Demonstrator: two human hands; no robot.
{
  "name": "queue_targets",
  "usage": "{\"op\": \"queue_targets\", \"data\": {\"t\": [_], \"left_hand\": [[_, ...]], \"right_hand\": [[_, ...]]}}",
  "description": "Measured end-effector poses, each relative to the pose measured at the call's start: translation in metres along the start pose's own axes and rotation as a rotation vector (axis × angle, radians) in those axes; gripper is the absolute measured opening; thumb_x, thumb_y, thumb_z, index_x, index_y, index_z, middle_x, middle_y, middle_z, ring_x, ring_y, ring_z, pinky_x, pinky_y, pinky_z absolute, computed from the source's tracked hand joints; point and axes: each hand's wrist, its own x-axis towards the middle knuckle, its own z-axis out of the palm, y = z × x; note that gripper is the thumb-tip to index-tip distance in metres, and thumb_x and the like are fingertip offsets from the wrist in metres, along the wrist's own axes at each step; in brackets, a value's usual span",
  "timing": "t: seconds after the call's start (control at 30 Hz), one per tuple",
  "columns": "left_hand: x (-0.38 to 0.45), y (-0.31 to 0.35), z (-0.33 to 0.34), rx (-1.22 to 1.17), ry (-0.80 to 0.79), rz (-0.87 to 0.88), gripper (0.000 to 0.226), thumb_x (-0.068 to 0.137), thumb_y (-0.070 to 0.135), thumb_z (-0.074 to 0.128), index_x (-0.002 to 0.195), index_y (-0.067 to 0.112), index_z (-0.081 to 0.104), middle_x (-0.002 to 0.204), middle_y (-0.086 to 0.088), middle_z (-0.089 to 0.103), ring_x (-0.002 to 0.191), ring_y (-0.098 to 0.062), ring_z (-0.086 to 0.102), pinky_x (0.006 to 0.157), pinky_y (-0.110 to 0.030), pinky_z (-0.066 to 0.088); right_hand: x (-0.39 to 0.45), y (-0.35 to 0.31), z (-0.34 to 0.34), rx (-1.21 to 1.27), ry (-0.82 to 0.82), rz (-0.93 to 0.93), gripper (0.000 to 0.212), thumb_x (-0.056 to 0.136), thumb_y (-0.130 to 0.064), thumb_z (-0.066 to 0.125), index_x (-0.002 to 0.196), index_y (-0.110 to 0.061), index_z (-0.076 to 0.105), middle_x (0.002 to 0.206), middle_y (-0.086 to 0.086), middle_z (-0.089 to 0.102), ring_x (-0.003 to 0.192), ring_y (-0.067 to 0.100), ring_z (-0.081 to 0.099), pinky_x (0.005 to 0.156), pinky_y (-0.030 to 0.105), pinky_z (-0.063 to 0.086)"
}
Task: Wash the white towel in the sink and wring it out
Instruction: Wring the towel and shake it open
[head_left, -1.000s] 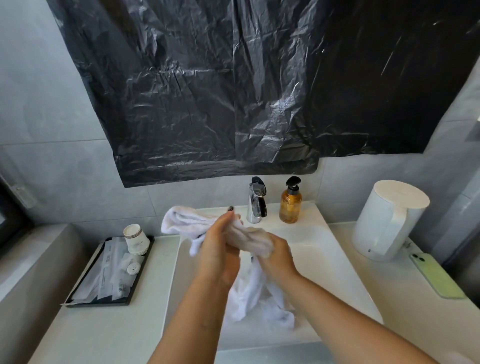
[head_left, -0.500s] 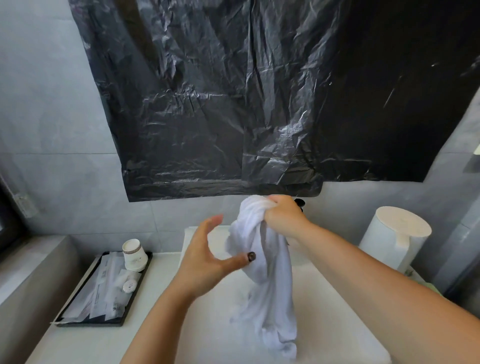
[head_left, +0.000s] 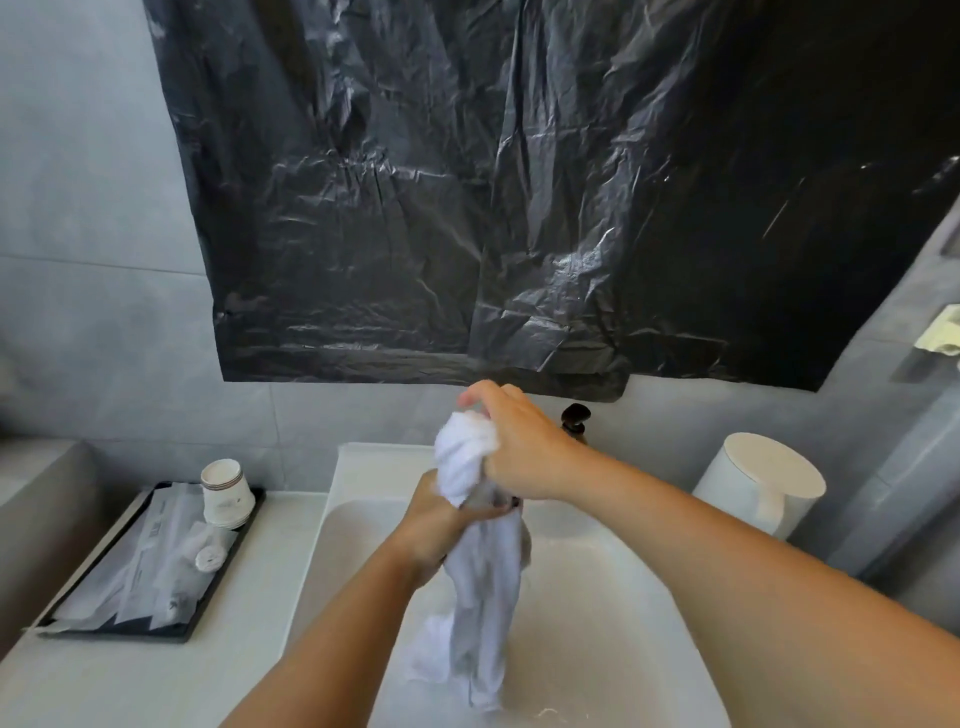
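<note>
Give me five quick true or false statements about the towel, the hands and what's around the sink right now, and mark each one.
1. Both hands grip the white towel. True: the right hand holds the top, the left hand lower down.
2. The towel lies flat on the counter. False: it hangs above the sink.
3. A paper cup stands on the black tray left of the sink. True.
4. The white kettle sits left of the sink. False: it is on the right.
5. A mirror shows above the sink. False: black plastic sheeting covers that wall.
</note>
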Motion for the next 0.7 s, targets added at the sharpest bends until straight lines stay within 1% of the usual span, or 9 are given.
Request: {"op": "queue_targets", "data": {"t": [0.07,0.13,0.23,0.3,0.37,0.43,0.5,0.57,0.7], "left_hand": [[-0.004,-0.004,-0.004,-0.003,-0.04,-0.037,0.048,0.062,0.031,0.08,0.102,0.006,0.072,0.101,-0.016,0.074,0.095,-0.029,0.07,0.093,-0.052,0.055],[-0.009,-0.002,-0.003,0.022,-0.113,-0.059,0.041,0.061,0.017,0.075,0.099,0.003,0.072,0.09,-0.011,0.073,0.083,-0.024,0.067,0.079,-0.038,0.056],[-0.011,0.008,-0.001,0.061,-0.206,-0.071,0.036,0.061,0.008,0.069,0.097,0.007,0.071,0.083,-0.001,0.07,0.077,-0.016,0.066,0.069,-0.026,0.053],[-0.01,0.014,-0.001,0.071,-0.22,-0.071,0.032,0.059,0.009,0.069,0.091,0.013,0.071,0.077,0.006,0.069,0.072,-0.009,0.065,0.066,-0.021,0.05],[-0.009,0.016,-0.002,0.068,-0.224,-0.084,0.038,0.057,0.008,0.072,0.094,0.014,0.07,0.08,0.006,0.071,0.075,-0.007,0.067,0.069,-0.021,0.052],[-0.01,0.013,-0.005,0.035,-0.221,-0.094,0.05,0.054,0.008,0.08,0.102,0.012,0.071,0.091,0.0,0.074,0.086,-0.013,0.069,0.079,-0.028,0.055],[-0.011,0.004,-0.011,-0.04,-0.191,-0.114,0.061,0.047,0.01,0.086,0.106,0.009,0.07,0.097,-0.007,0.074,0.091,-0.02,0.069,0.083,-0.034,0.056],[-0.014,-0.005,-0.016,-0.165,-0.149,-0.166,0.064,0.043,0.01,0.088,0.104,0.005,0.069,0.092,-0.013,0.073,0.084,-0.025,0.069,0.081,-0.037,0.055],[-0.018,-0.009,-0.013,-0.33,-0.191,-0.208,0.063,0.048,0.006,0.088,0.107,0.003,0.067,0.089,-0.021,0.063,0.079,-0.032,0.063,0.084,-0.046,0.05]], "right_hand": [[-0.002,0.015,-0.007,-0.222,-0.17,-0.072,0.045,0.082,-0.015,0.053,0.126,-0.021,0.047,0.125,0.001,0.043,0.117,0.021,0.043,0.097,0.039,0.041],[-0.002,0.028,-0.01,-0.164,-0.326,-0.079,0.023,0.081,-0.021,0.05,0.103,-0.021,0.056,0.107,0.001,0.06,0.099,0.021,0.057,0.088,0.043,0.05],[-0.01,0.033,-0.026,0.087,-0.569,0.088,0.005,0.091,-0.038,0.055,0.092,-0.034,0.055,0.083,-0.02,0.061,0.075,0.004,0.053,0.076,0.023,0.049],[-0.015,0.04,-0.032,0.217,-0.703,0.199,0.029,0.089,-0.048,0.059,0.114,-0.035,0.055,0.103,-0.021,0.066,0.094,0.004,0.061,0.088,0.03,0.051],[-0.014,0.044,-0.032,0.289,-0.748,0.234,0.044,0.094,-0.042,0.059,0.135,-0.035,0.045,0.132,-0.008,0.059,0.12,0.013,0.057,0.105,0.042,0.044],[-0.013,0.051,-0.036,0.395,-0.765,0.234,0.055,0.09,-0.031,0.064,0.141,-0.03,0.041,0.14,0.001,0.055,0.126,0.02,0.054,0.109,0.044,0.04],[-0.015,0.058,-0.042,0.499,-0.721,0.212,0.068,0.083,-0.021,0.066,0.144,-0.027,0.036,0.138,0.004,0.056,0.123,0.022,0.058,0.105,0.04,0.044],[-0.022,0.063,-0.043,0.431,-0.487,0.115,0.09,0.078,-0.017,0.075,0.15,-0.033,0.024,0.142,-0.004,0.051,0.125,0.018,0.056,0.104,0.038,0.047],[-0.04,0.063,-0.01,-0.391,-0.052,-0.36,0.102,0.079,-0.024,0.077,0.154,-0.034,0.009,0.16,-0.007,0.003,0.13,0.006,0.033,0.101,0.024,0.039]]}}
